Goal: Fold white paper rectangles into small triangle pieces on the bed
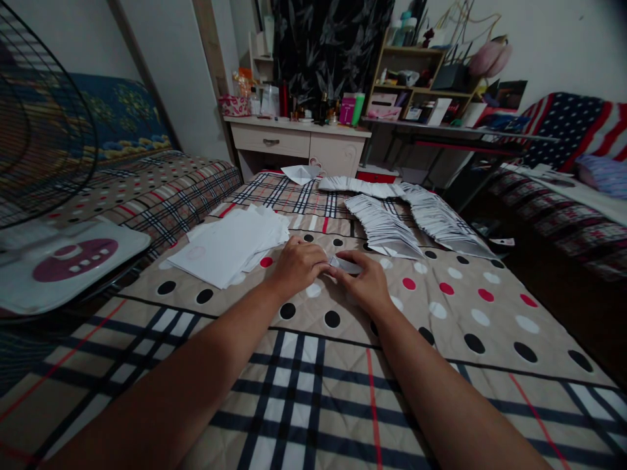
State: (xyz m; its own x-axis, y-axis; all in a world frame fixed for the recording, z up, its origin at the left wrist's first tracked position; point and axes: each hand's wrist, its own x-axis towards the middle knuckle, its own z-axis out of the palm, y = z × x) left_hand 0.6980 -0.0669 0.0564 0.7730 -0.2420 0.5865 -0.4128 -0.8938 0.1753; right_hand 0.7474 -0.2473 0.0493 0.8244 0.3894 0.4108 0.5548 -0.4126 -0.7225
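Between my two hands is a small folded piece of white paper (345,264), held just over the dotted bedspread. My left hand (300,266) pinches its left end with closed fingers. On the other side, my right hand (365,277) grips it between thumb and fingers; part of the paper is hidden behind them. A loose stack of white paper sheets (210,251) lies left of my left hand, the top one bearing a faint round mark. Beyond my right hand, folded papers (385,225) stand packed in a row, with a second row of folded papers (441,222) farther right.
More folded papers (360,187) and a single folded sheet (300,173) lie at the bed's far end. A black wire fan guard (73,124) and a white board (122,245) are at the left. A white dresser (269,138) stands behind the bed.
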